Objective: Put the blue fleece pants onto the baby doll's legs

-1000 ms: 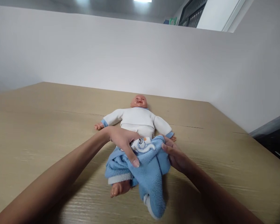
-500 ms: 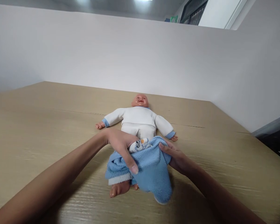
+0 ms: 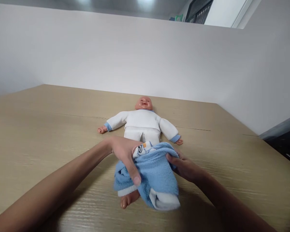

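A baby doll (image 3: 142, 119) in a white top with blue cuffs lies on its back, its head away from me and its arms spread. Blue fleece pants (image 3: 157, 170) with white cuffs are bunched around its lower legs. One bare foot (image 3: 129, 199) sticks out of the left cuff; the other foot is hidden, and the right cuff hangs toward me. My left hand (image 3: 127, 158) grips the pants near a white printed patch, thumb over the blue cloth. My right hand (image 3: 183, 162) pinches the right side of the waistband between thumb and fingers.
The doll lies on a wide wooden table (image 3: 62, 129) with thin seams across it. A white partition (image 3: 135, 58) rises behind the table and along the right. At the right edge is a dark object (image 3: 285, 141).
The right pant leg has swung up so its white cuff opening now faces me. The left foot has shifted slightly right. Both hands keep their hold on the cloth.
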Demonstrator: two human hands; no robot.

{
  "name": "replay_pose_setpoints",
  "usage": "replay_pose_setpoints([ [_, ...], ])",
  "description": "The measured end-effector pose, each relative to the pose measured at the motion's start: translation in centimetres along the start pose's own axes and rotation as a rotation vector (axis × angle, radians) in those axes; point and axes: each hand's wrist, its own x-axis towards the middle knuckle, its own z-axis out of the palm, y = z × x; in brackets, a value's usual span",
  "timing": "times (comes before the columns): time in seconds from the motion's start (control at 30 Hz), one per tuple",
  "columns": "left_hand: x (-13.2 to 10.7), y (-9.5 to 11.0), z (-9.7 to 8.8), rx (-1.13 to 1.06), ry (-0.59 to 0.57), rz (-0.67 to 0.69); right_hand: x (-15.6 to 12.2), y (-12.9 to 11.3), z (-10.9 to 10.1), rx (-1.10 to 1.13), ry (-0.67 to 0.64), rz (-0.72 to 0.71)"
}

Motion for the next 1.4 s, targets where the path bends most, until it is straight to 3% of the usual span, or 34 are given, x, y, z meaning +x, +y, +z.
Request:
replay_pose_setpoints([
  [0.07,0.1,-0.3,0.1,-0.019,0.058,0.036,0.2,0.4,0.4,0.031,0.047,0.032],
  [0.13,0.0,-0.6,-0.2,-0.007,0.126,0.058,0.0,0.2,0.5,-0.021,0.016,0.081],
  [0.23,-0.5,-1.1,-0.7,0.028,0.19,0.084,-0.7,-0.9,0.2,-0.148,-0.166,0.127],
  [0.3,-0.9,-1.2,-1.0,0.049,0.194,0.094,-1.1,-1.5,-0.1,-0.164,-0.337,0.127],
  [0.37,-1.0,-1.2,-0.9,0.072,0.171,0.085,-1.2,-1.7,-0.4,-0.134,-0.408,0.107],
  [0.57,-0.4,-0.8,-0.2,-0.044,0.019,0.026,-0.3,-0.2,-0.4,0.026,-0.132,0.036],
  [0.63,-0.2,-1.0,-0.2,-0.058,0.017,0.063,-0.1,0.1,-0.3,0.091,-0.104,0.046],
  [0.73,-0.1,-1.4,-0.6,-0.041,0.06,0.161,-0.2,-0.2,0.1,0.112,-0.136,0.037],
  [0.9,-0.1,-1.0,-0.7,-0.016,0.015,0.225,-0.7,-2.5,0.9,-0.052,-0.348,0.008],
  [0.97,-0.1,-0.9,-0.6,-0.025,0.008,0.225,-0.7,-3.1,1.2,-0.137,-0.265,0.009],
  [1.17,0.2,-1.6,-0.4,-0.026,0.227,0.277,-0.8,-3.6,3.1,-0.128,0.292,-0.162],
  [1.3,0.8,-1.2,0.1,0.121,0.336,0.214,-3.4,-3.1,7.3,-0.299,0.518,-0.087],
  [1.4,0.8,-0.2,0.8,0.217,0.364,0.098,-5.9,-0.6,11.2,-0.367,0.675,0.029],
])
